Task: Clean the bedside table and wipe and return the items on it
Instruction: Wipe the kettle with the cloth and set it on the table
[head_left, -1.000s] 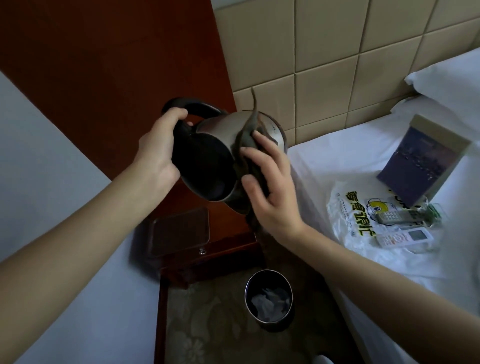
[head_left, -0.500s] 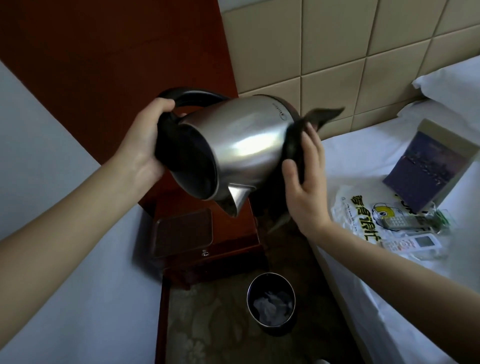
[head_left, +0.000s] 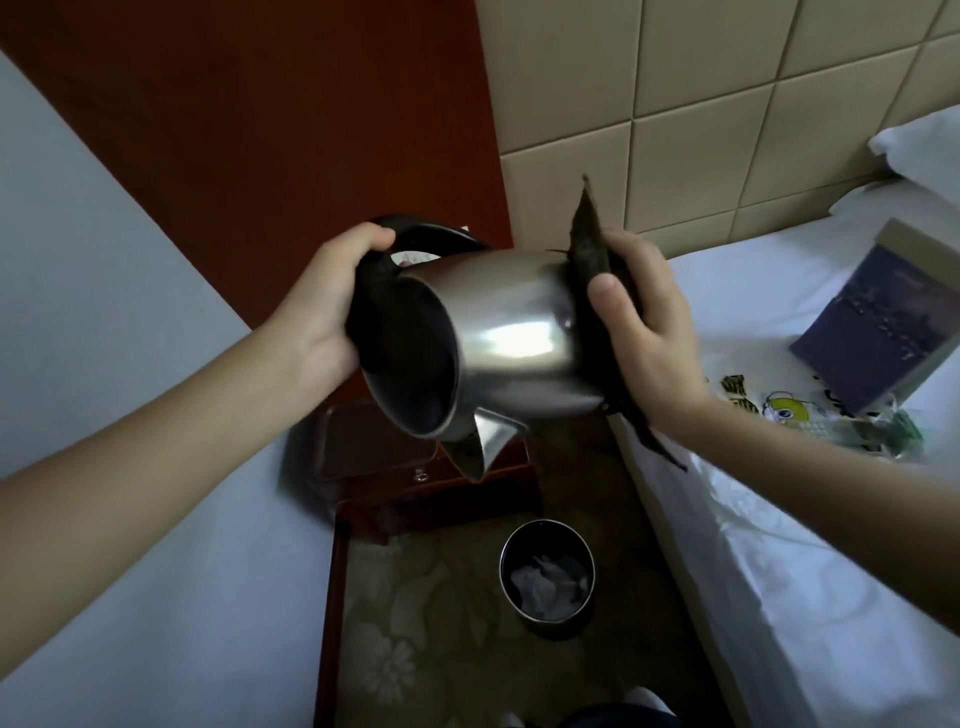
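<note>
At frame centre, the left hand (head_left: 332, 306) stays clamped on the kettle (head_left: 498, 343) handle, spout down above the bedside table (head_left: 415, 483). The right hand (head_left: 644, 332), fingers curled around the dark cloth (head_left: 589, 249), has moved onto its base; the sides look done.

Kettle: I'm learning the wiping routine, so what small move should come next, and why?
Probably rub the cloth around the base of the kettle: the left hand holds its handle, tipping it sideways, and the right hand presses the cloth there.
</note>
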